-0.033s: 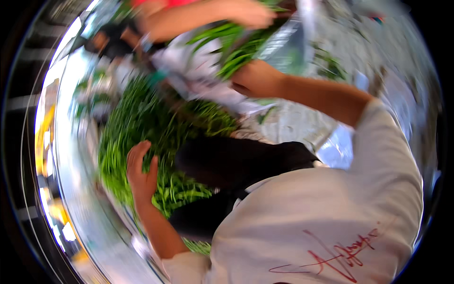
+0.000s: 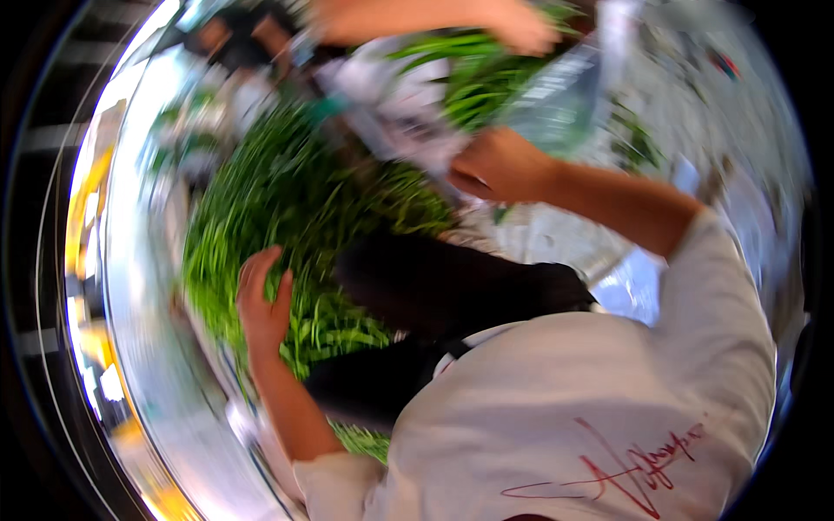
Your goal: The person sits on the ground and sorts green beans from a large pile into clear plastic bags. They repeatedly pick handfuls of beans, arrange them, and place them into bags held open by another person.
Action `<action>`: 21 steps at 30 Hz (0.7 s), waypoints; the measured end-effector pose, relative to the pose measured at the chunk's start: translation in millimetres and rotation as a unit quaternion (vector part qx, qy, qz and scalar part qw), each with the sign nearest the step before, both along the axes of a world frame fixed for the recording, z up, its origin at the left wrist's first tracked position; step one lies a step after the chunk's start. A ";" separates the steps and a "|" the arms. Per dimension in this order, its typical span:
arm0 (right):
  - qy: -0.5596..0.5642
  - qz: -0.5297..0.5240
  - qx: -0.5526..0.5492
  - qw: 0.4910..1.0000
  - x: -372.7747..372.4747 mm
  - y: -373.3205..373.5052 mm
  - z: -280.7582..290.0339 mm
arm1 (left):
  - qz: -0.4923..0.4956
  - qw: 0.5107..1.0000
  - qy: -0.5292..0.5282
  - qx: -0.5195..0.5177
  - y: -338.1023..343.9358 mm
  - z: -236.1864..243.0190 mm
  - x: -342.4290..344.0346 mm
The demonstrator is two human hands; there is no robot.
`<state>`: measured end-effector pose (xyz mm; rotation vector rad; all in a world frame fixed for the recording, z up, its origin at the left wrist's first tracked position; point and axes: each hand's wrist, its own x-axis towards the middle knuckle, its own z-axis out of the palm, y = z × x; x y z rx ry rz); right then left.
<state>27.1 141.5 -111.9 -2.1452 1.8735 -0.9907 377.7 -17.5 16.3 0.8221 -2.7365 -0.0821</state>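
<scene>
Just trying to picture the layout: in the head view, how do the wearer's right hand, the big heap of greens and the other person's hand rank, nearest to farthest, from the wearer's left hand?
From the left hand:
1. Heap of greens: close beside it, spreading ahead.
2. Right hand: ahead and to the right.
3. Other person's hand: farthest, near the top edge.

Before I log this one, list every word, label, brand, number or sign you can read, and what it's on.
Red script across the pale shirt: too stylised and blurred to quote.
Plastic bag beside the right hand: no readable print.
Nothing else legible.
</scene>
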 end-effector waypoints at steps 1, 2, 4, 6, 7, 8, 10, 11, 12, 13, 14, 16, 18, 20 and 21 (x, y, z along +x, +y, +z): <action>-0.046 0.095 -0.111 0.988 26.3 -1.2 6.1 | 0.061 0.998 0.012 0.002 -10.8 -8.7 34.4; -0.056 0.150 -0.127 0.979 52.0 -5.0 7.7 | 0.117 0.993 0.023 0.009 -22.7 -20.7 67.2; -0.113 0.222 -0.093 0.964 98.8 -23.3 20.1 | 0.259 0.960 0.089 0.056 -25.7 -23.6 139.8; -0.140 0.277 -0.072 0.948 138.5 -45.0 12.6 | 0.380 0.893 0.205 0.125 -13.2 -48.0 205.3; -0.154 0.301 -0.057 0.939 159.0 -56.5 9.5 | 0.413 0.859 0.264 0.149 -5.4 -67.7 242.8; -0.168 0.324 -0.039 0.930 175.6 -66.7 7.6 | 0.441 0.820 0.323 0.170 8.1 -89.6 276.9; -0.172 0.368 0.002 0.914 209.0 -85.6 5.4 | 0.529 0.761 0.316 0.204 33.3 -142.3 328.0; -0.171 0.386 0.021 0.906 223.2 -94.9 1.1 | 0.563 0.719 0.324 0.246 45.2 -164.5 337.5; -0.174 0.405 0.042 0.897 239.5 -103.6 -3.1 | 0.560 0.727 0.320 0.237 58.8 -187.3 349.3; -0.173 0.425 0.045 0.888 252.8 -114.6 -7.9 | 0.573 0.708 0.314 0.267 62.9 -210.7 352.8; -0.157 0.434 0.063 0.885 266.6 -125.8 -9.3 | 0.586 0.700 0.284 0.295 67.7 -230.6 357.2; -0.128 0.451 0.096 0.878 295.4 -148.1 -19.8 | 0.581 0.686 0.297 0.321 62.9 -262.0 353.4; -0.125 0.444 0.106 0.881 321.1 -173.4 -30.2 | 0.611 0.693 0.245 0.293 40.8 -286.3 349.0; -0.116 0.425 0.131 0.888 346.2 -199.9 -38.5 | 0.617 0.730 0.228 0.186 7.7 -290.0 348.9; -0.147 0.404 0.159 0.889 357.2 -211.8 -44.6 | 0.636 0.726 0.211 0.157 -8.6 -297.7 359.9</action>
